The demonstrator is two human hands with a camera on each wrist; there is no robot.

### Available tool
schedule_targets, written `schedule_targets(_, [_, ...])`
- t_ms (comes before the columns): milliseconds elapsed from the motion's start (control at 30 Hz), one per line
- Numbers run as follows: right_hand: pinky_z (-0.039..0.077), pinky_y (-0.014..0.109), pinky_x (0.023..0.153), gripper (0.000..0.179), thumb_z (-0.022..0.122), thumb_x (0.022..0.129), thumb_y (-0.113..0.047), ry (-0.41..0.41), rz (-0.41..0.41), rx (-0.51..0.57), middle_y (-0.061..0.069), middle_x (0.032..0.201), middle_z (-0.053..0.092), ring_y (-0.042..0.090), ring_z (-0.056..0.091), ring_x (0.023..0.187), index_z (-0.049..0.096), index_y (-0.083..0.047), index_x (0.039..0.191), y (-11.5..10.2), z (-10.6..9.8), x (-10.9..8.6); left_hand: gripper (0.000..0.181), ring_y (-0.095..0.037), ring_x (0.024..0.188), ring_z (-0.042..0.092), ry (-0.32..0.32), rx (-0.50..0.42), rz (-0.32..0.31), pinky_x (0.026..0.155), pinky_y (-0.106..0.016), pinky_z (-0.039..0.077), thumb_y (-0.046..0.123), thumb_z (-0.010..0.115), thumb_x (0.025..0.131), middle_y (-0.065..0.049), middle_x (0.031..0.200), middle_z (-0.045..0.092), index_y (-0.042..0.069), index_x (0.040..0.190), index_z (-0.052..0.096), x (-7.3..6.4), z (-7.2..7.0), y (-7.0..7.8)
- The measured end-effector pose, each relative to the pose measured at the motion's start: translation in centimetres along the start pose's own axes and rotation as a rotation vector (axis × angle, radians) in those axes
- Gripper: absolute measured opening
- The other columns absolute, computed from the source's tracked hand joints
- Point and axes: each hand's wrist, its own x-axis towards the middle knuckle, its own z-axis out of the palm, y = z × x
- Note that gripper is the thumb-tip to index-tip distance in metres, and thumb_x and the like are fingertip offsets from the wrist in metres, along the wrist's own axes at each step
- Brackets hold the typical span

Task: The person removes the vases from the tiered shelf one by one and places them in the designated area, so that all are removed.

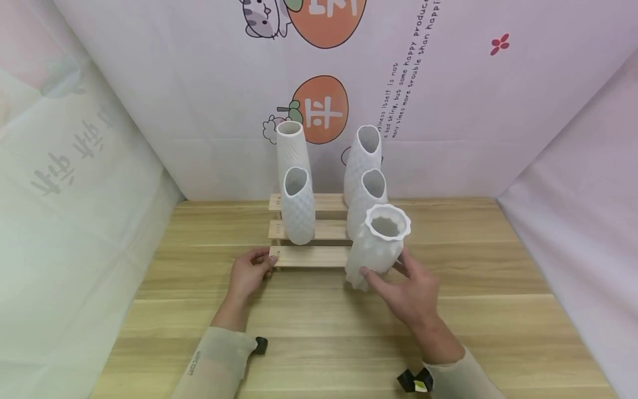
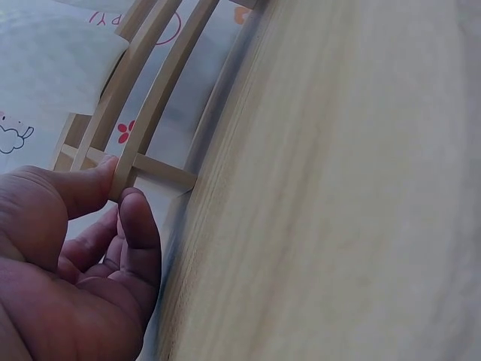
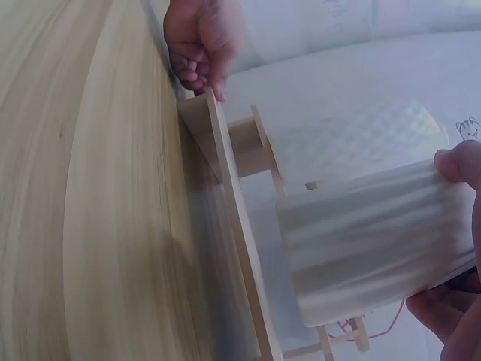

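My right hand [image 1: 411, 288] grips a white vase [image 1: 374, 255] with a scalloped rim, thumb on its near side and fingers round the right. The vase tilts, its base over the right part of the front slat; in the right wrist view the ribbed vase [image 3: 368, 241] shows above the rack. With thumb and fingers my left hand [image 1: 249, 272] pinches the left end of the wooden rack's [image 1: 311, 256] front slat, as the left wrist view of the slat end [image 2: 126, 169] shows.
On the rack's rear slats stand a tall white vase [image 1: 291, 147] and a diamond-textured vase [image 1: 300, 213] at left. A back right vase [image 1: 361, 160] and a middle right vase [image 1: 366, 205] stand opposite. Behind them hangs a printed white cloth [image 1: 224, 122]; the wooden table [image 1: 309, 332] lies below.
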Motion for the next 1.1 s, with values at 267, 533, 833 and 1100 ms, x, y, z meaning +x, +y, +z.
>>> schedule_targets(267, [0.059,0.015,0.079,0.066,0.099,0.060,-0.014,0.028,-0.008,-0.017,0.011,0.107,0.078,0.030,0.078,0.086,0.075,-0.005,0.121,0.8,-0.9,0.2,0.041,-0.021,0.077,0.070,0.000,0.008,-0.003,0.067,-0.025,0.059,0.023,0.079,0.095,-0.012,0.106,0.074,0.003,0.129,0.069,0.0,-0.1,0.1])
schedule_targets(533, [0.058,0.013,0.077,0.065,0.100,0.057,-0.012,0.064,0.001,-0.041,0.009,0.104,0.079,0.027,0.077,0.084,0.077,-0.004,0.117,1.5,-1.7,0.4,0.042,-0.021,0.077,0.070,0.000,0.008,-0.008,0.067,-0.025,0.059,0.023,0.079,0.095,-0.013,0.108,0.074,0.002,0.130,0.068,0.1,-0.1,0.1])
schedule_targets(833, [0.057,0.012,0.081,0.066,0.100,0.062,-0.010,0.040,0.050,-0.066,0.013,0.109,0.077,0.017,0.075,0.095,0.074,-0.002,0.122,2.5,-2.7,0.3,0.042,-0.021,0.076,0.070,0.001,0.004,0.000,0.067,-0.025,0.059,0.023,0.080,0.094,-0.013,0.107,0.074,0.003,0.129,0.069,0.1,-0.2,-0.2])
schedule_targets(1100, [0.056,0.012,0.082,0.066,0.098,0.064,-0.006,0.063,0.075,-0.053,0.017,0.108,0.076,-0.004,0.069,0.101,0.074,-0.004,0.125,3.5,-3.5,0.6,0.040,-0.022,0.077,0.070,-0.002,-0.026,0.004,0.067,-0.025,0.060,0.020,0.079,0.094,-0.013,0.106,0.073,0.002,0.128,0.069,-0.1,-0.1,-0.1])
